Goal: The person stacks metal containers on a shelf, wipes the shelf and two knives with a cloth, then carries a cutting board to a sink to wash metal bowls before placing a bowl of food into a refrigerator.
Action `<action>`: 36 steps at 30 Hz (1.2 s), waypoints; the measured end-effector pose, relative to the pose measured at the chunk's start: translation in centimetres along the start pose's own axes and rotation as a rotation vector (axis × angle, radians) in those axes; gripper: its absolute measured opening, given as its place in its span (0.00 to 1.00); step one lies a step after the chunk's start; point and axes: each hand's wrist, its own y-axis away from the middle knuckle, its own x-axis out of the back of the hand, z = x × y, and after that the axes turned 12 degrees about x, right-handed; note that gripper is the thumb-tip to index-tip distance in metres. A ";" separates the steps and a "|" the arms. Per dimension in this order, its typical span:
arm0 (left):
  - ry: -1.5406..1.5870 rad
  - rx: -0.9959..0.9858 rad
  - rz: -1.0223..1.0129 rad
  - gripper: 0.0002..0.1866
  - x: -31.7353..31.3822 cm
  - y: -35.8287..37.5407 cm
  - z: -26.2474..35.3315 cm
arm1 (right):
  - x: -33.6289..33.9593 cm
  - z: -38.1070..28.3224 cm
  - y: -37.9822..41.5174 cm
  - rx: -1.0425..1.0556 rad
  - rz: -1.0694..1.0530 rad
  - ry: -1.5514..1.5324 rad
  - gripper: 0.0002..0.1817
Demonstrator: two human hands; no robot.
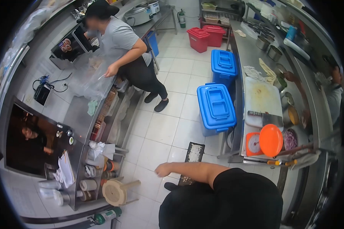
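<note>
My right hand hangs over the tiled floor at the end of my bare forearm, its fingers curled in a loose fist. Nothing shows in it. Below and beside the arm lies a dark floor mat with pale, worn patches; my forearm covers part of it. The closest object to the hand is a beige plastic stool, to its lower left and apart from it. One dark shoe shows beneath the arm. My left hand is out of the picture.
Blue lidded bins stand beside the right counter, which holds a knife, a cutting board and an orange scale. A co-worker stands at the left counter holding clear plastic. Red bins stand farther back.
</note>
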 end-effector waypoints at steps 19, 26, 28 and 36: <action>0.540 0.004 0.164 0.24 37.5 -17.2 13.5 | -9.5 4.7 18.7 -1.301 0.430 -0.686 0.24; 0.032 -0.132 0.029 0.18 25.5 -14.6 19.6 | -6.2 11.3 15.8 -1.168 0.257 -0.523 0.22; -0.256 -0.288 0.025 0.18 22.4 -12.3 19.9 | -4.9 14.8 14.2 -1.010 0.206 -0.291 0.21; -0.075 0.022 0.016 0.17 21.5 -8.1 15.4 | 9.9 17.1 4.2 -0.861 0.397 -0.190 0.23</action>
